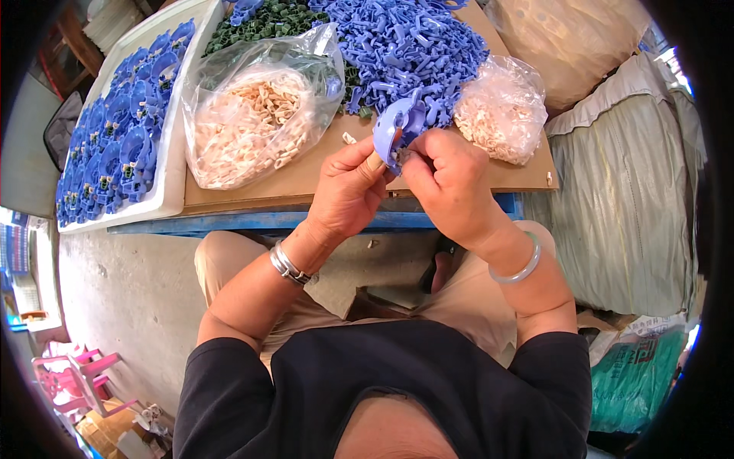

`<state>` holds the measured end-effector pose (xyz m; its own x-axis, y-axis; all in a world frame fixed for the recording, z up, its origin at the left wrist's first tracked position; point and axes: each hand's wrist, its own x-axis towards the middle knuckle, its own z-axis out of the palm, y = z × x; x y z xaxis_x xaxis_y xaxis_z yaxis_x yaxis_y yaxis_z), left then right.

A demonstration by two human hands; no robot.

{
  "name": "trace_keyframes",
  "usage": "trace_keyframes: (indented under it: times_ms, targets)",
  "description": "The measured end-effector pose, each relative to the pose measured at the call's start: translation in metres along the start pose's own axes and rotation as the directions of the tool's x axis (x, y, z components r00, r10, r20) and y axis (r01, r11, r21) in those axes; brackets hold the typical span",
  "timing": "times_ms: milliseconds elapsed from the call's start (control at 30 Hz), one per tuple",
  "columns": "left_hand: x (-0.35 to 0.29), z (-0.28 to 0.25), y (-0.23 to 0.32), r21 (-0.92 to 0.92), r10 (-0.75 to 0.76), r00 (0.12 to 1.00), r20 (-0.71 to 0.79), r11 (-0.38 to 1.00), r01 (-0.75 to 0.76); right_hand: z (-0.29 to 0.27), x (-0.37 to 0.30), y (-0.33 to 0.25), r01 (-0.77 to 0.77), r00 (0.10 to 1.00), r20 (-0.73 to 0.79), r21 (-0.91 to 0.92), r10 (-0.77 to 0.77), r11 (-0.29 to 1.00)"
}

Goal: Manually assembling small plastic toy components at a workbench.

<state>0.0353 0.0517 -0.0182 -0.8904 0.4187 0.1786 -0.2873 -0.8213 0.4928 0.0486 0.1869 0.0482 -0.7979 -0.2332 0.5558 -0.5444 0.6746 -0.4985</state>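
Between thumb and fingers, my left hand (345, 190) grips a blue, hollow, curved plastic part (396, 122) above the table's near edge. My right hand (453, 174) is closed in a pinch against the part's lower right side. Whatever sits between those fingertips is too small and covered to name. Just behind lies a heap of loose blue plastic pieces (405, 50). A clear bag of small cream-coloured pieces (264, 115) stands to the left of my hands, and a smaller clear bag with similar pieces (501, 111) to the right. One cream piece (349, 138) lies loose beside my left hand.
A white foam tray (174, 164) at the left holds rows of blue parts with small dark and pale bits attached. Dark green pieces (264, 21) are heaped at the back. Large sacks (619, 183) crowd the right side. A pink stool (76, 379) stands lower left.
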Motion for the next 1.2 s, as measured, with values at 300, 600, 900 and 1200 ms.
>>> trace_keyframes:
  times_ms: [300, 600, 900, 1200]
  targets:
    - [0.002, -0.009, 0.003, 0.256, 0.073, 0.997, 0.015, 0.964, -0.074, -0.002, 0.003, 0.0, -0.029, 0.999, 0.026, 0.058, 0.028, 0.998]
    - [0.004, -0.009, 0.004, -0.125, -0.079, 0.995, 0.059, 0.988, 0.086, -0.012, 0.005, -0.001, -0.087, 0.994, 0.072, 0.14, 0.078, 0.986]
    - [0.007, -0.016, 0.002, -0.197, -0.097, 0.985, 0.142, 0.973, 0.124, -0.011, 0.003, -0.002, -0.068, 0.995, 0.091, 0.2, 0.051, 0.977]
    - [0.004, -0.012, 0.0, 0.003, -0.059, 0.996, 0.061, 0.998, 0.059, -0.006, 0.002, -0.002, 0.032, 0.999, 0.024, 0.031, -0.032, 0.999]
